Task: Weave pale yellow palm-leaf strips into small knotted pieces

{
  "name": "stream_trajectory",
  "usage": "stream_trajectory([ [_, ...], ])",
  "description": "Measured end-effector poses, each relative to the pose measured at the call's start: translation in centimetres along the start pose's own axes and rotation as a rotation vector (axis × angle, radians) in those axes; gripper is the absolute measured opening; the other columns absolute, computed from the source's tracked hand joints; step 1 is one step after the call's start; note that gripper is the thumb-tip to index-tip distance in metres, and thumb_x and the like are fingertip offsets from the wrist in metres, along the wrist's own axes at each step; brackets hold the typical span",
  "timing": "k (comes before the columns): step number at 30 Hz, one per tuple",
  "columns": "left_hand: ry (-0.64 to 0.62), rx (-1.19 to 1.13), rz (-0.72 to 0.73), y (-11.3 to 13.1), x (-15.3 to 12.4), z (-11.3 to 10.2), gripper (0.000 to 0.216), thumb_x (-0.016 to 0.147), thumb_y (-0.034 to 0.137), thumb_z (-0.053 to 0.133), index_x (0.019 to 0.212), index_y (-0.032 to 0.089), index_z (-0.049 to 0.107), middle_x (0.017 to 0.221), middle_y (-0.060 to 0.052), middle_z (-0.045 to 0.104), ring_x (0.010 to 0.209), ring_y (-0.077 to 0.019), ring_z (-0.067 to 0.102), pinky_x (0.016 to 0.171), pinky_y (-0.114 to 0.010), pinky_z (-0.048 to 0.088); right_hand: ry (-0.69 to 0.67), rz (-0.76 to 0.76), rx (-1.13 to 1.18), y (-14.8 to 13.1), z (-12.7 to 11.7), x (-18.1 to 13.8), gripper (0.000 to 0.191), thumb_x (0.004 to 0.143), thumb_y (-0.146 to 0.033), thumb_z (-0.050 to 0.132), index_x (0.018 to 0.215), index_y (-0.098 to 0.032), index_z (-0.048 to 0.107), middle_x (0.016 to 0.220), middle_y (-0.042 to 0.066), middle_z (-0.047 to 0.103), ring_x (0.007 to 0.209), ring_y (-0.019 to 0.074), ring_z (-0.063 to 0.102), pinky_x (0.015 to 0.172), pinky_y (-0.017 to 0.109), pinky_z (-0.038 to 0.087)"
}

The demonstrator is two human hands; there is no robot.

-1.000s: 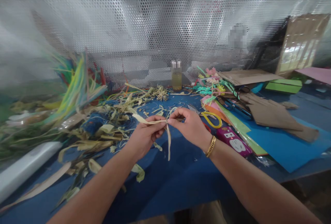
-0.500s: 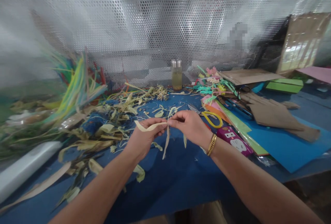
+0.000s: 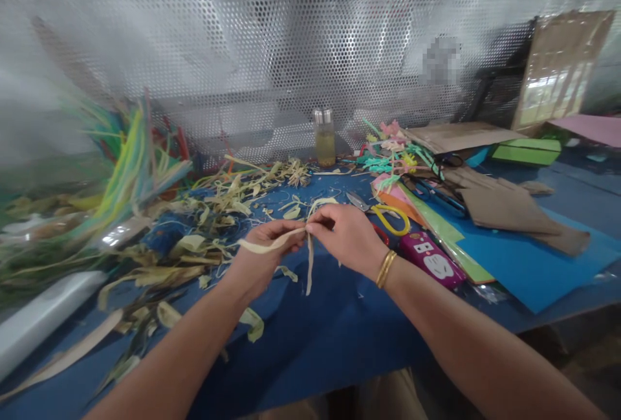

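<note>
Over the middle of the blue table, my left hand (image 3: pixel 266 250) and my right hand (image 3: pixel 345 237) meet fingertip to fingertip. Both pinch pale strips that look like dried corn husk. One husk strip (image 3: pixel 262 246) lies across the back of my left fingers, its free end pointing left. A narrower piece (image 3: pixel 309 271) hangs down from the pinch, and thin ends stick up behind my right fingers. How the strips join between the fingertips is hidden. Scissors with yellow handles (image 3: pixel 394 221) lie just beyond my right hand, beside a purple item with a white print (image 3: pixel 431 259).
Loose husk scraps (image 3: pixel 233 197) cover the table's left side, near colourful bundled strips (image 3: pixel 129 177) and a long white object (image 3: pixel 48 310). A bottle (image 3: pixel 325 143) stands before the perforated metal screen (image 3: pixel 272 38). Blue paper (image 3: pixel 528 271) and brown cardboard (image 3: pixel 514 210) lie at right.
The view has shifted slightly, so most things sit a little further left and higher. My hands keep the same pinch, and the hanging piece now hangs straighter.
</note>
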State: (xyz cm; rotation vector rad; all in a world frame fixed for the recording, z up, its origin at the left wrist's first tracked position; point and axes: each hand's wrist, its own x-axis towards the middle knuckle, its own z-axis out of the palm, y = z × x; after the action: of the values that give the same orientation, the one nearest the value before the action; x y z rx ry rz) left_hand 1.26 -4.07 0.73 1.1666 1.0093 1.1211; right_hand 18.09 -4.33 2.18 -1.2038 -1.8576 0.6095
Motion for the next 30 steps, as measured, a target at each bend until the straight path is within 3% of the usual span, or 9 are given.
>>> stream_trajectory([
  [4, -0.040, -0.119, -0.079, 0.17, -0.19, 0.01, 0.019, 0.063, 0.021, 0.082, 0.079, 0.015, 0.073, 0.066, -0.001, 0.066, 0.059, -0.0069, 0.055, 0.058, -0.017, 0.045, -0.081, 0.161, 0.444, 0.88, 0.14, 0.58, 0.016, 0.079, -0.034, 0.062, 0.077, -0.019, 0.068, 0.078, 0.003, 0.069, 0.072, 0.0141, 0.061, 0.070, 0.027, 0.045],
  [7, -0.054, -0.156, -0.107, 0.14, -0.22, 0.03, 0.020, 0.063, 0.020, 0.082, 0.080, 0.014, 0.072, 0.066, -0.001, 0.065, 0.058, -0.0063, 0.055, 0.057, -0.016, 0.046, -0.063, 0.173, 0.566, 0.95, 0.20, 0.79, 0.016, 0.076, -0.034, 0.065, 0.074, -0.018, 0.066, 0.076, 0.001, 0.067, 0.071, 0.0123, 0.059, 0.071, 0.026, 0.046],
  [16, -0.126, -0.217, -0.111, 0.47, -0.29, 0.51, 0.018, 0.072, 0.029, 0.076, 0.072, 0.013, 0.068, 0.063, 0.001, 0.058, 0.057, -0.0064, 0.052, 0.054, -0.016, 0.044, -0.060, 0.132, 0.464, 0.66, 0.13, 0.78, 0.016, 0.077, -0.031, 0.062, 0.069, -0.017, 0.062, 0.069, -0.001, 0.060, 0.066, 0.0109, 0.052, 0.066, 0.024, 0.042],
  [30, -0.142, -0.127, -0.131, 0.04, -0.45, 0.58, 0.015, 0.068, 0.019, 0.077, 0.066, 0.014, 0.064, 0.059, 0.002, 0.056, 0.055, -0.0051, 0.049, 0.054, -0.014, 0.040, 0.035, 0.073, 0.268, 0.32, 0.73, 0.33, 0.022, 0.078, -0.026, 0.059, 0.059, -0.016, 0.055, 0.060, -0.003, 0.053, 0.061, 0.0094, 0.048, 0.063, 0.022, 0.038],
])
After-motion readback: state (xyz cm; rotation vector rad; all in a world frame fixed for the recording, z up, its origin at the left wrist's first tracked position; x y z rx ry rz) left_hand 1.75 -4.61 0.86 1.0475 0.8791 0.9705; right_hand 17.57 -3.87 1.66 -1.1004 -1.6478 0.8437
